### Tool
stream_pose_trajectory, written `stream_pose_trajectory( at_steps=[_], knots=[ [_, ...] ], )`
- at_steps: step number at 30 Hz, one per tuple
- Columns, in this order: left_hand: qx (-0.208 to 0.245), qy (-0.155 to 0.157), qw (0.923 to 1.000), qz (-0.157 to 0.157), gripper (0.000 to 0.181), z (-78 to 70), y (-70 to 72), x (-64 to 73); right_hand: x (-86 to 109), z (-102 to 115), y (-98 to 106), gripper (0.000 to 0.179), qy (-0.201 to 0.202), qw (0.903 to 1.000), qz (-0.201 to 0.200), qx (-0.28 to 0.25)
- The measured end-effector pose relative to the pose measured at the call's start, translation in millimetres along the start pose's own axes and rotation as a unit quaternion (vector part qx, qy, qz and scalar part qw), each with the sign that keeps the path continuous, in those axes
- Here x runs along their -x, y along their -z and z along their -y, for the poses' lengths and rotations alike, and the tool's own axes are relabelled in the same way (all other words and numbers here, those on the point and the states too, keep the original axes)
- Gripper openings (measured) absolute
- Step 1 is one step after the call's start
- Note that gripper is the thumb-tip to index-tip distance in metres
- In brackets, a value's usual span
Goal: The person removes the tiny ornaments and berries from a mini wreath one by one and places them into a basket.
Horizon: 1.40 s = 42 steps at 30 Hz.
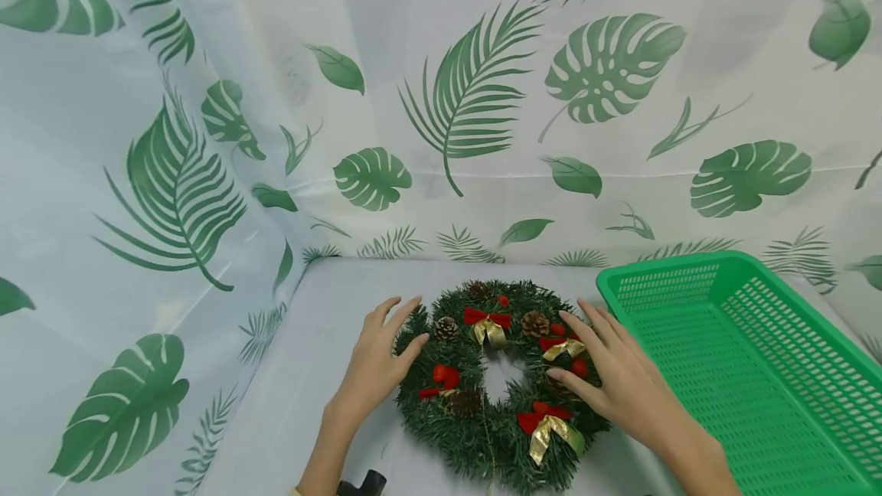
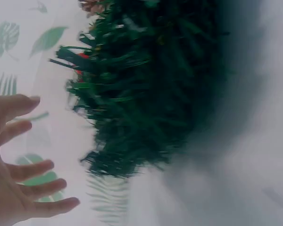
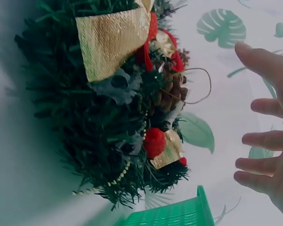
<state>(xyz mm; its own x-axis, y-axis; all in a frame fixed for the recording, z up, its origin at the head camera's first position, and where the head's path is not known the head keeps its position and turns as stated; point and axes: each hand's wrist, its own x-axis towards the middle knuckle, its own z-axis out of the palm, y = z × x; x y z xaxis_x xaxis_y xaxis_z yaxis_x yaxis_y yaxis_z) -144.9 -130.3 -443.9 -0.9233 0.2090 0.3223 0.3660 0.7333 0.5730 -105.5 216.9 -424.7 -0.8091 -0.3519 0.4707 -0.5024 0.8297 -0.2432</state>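
Note:
A green Christmas wreath [image 1: 441, 431] lies on the white-covered table, trimmed with pine cones [image 1: 445, 327], red berries and red-and-gold bows [image 1: 488, 324]. My left hand [image 1: 372, 366] is at its left side, fingers spread and loosely bent. On the opposite side, my right hand [image 1: 620, 381] overlaps the wreath's right edge in the head view, its fingers likewise apart. Both wrist views show a gap between fingers and wreath: the left hand [image 2: 19, 174] faces the bushy green needles [image 2: 141, 94], the right hand [image 3: 273, 146] a pine cone and gold ribbon [image 3: 113, 42]. Neither hand holds anything.
A green plastic basket [image 1: 740, 260] with mesh walls stands at the right, close to my right hand. Behind the table hangs a white sheet [image 1: 482, 213] with green leaf prints, also covering the left side. A small black object [image 1: 372, 483] shows by my left forearm.

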Motion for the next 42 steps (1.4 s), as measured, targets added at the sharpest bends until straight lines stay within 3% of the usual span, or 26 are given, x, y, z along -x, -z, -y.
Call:
stream_pose_trajectory(
  at_steps=[3, 8, 15, 20, 26, 32, 42],
  knots=[
    [0.054, 0.05, 0.9973, -0.002, 0.06, 7.2, -6.5, 6.5, 2.5, 3, 0, 0.084, -0.019, 0.9997, 0.012, -0.006],
    [0.136, 0.098, 0.9858, 0.002, 0.061, 21.2, -19.2, 13.7, 6.1, 9, -1, 0.082, -0.049, 0.9982, 0.024, -0.024],
    [0.237, 0.16, 0.9578, 0.03, 0.061, 38.0, -33.9, 19.5, 13.2, 10, -5, 0.077, -0.078, 0.9947, 0.038, -0.055],
    [0.295, 0.167, 0.9399, 0.041, 0.057, 43.5, -42.3, 19.9, 18.3, 11, -8, 0.078, -0.084, 0.9936, 0.038, -0.065],
    [0.319, 0.169, 0.9319, 0.037, 0.049, 46.5, -46.9, 22.1, 20.5, 11, -13, 0.073, -0.086, 0.9924, 0.039, -0.08],
    [0.32, 0.17, 0.9311, 0.04, 0.041, 48.9, -46.3, 20.6, 21.8, 10, -23, 0.06, -0.041, 0.9961, 0.006, -0.077],
    [0.328, 0.172, 0.9279, 0.046, 0.039, 49.9, -45.7, 19.5, 21.4, 12, -34, 0.051, -0.022, 0.9975, 0.001, -0.067]
  ],
)
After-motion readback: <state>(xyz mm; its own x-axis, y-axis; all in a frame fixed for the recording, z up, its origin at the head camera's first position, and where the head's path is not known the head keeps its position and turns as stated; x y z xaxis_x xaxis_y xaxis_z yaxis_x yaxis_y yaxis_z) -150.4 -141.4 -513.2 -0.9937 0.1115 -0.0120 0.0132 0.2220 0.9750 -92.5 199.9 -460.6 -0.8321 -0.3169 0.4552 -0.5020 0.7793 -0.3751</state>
